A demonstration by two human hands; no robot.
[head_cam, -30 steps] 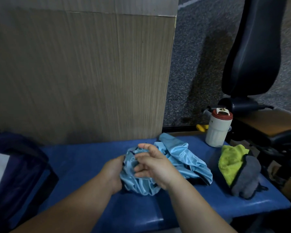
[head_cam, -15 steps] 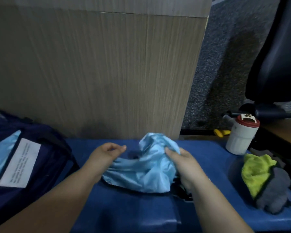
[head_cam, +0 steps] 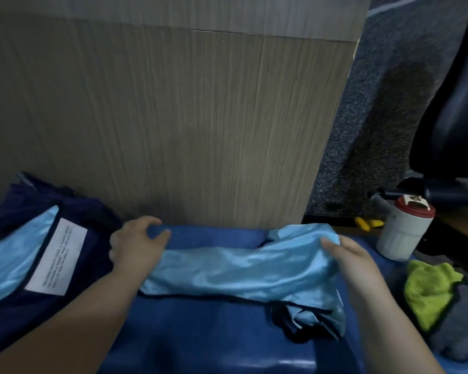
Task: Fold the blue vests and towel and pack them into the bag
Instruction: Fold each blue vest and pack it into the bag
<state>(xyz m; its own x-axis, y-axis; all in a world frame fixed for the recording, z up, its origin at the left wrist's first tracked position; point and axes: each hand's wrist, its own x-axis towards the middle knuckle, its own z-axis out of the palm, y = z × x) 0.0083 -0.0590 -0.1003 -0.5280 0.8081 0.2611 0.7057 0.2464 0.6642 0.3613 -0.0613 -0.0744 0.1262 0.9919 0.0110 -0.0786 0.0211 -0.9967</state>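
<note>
Light-blue, black-trimmed vest; lime-and-grey towel; navy bag; blue bench.

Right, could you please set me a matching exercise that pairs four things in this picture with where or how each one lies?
Things:
1. light blue vest
2. white bottle
3. yellow-green towel
4. dark blue bag

Places or states:
A. standing upright at the back right
B. at the far left, with a white label showing
C. gripped by the right hand, stretched out across the blue bench
D. crumpled at the right end of the bench

Pairs: 1-C, 2-A, 3-D, 4-B
</note>
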